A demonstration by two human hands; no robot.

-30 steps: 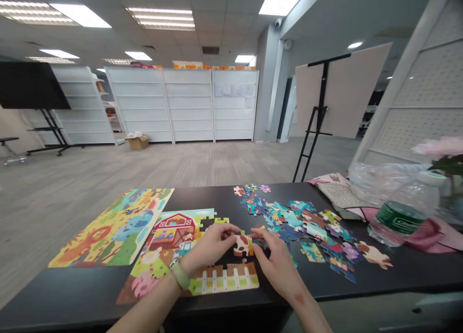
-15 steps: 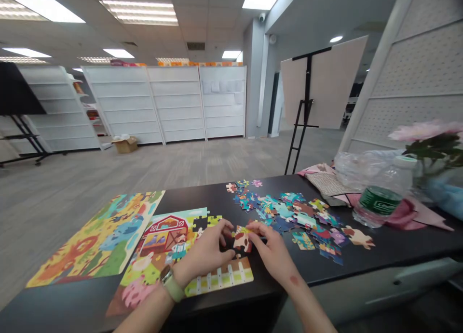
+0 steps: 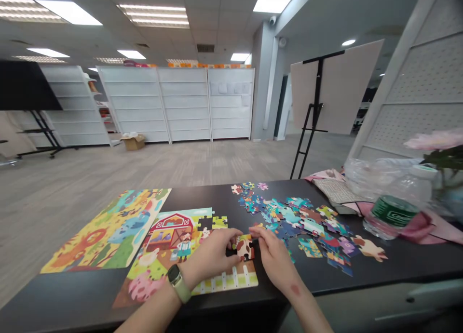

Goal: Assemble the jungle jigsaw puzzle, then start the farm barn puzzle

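Note:
A partly assembled farm jigsaw puzzle (image 3: 171, 241) lies on the dark table, with a red barn, a farmer, a pig and a white fence. A brown-and-white cow puzzle piece (image 3: 246, 250) lies at its right side, just above the fence. My left hand (image 3: 213, 256), wearing a watch, has its fingers and thumb closed at the piece's left edge. Beside the piece's right edge is my right hand (image 3: 275, 258), fingers stretched out and fingertips at its upper right corner. The right thumb is mostly hidden. Dark gaps show in the puzzle near the left fingertips.
Many loose puzzle pieces (image 3: 289, 215) are heaped to the right. A finished animal puzzle (image 3: 108, 232) lies at the left. A green-labelled bottle (image 3: 394, 210), pink cloth (image 3: 428, 222) and flowers (image 3: 434, 140) stand at the right end. An easel (image 3: 307, 130) is beyond the table.
The cow piece, lifted and tilted between both hands before, now lies flatter against the puzzle. My right fingers have loosened from their pinch and straightened. The view has shifted slightly left.

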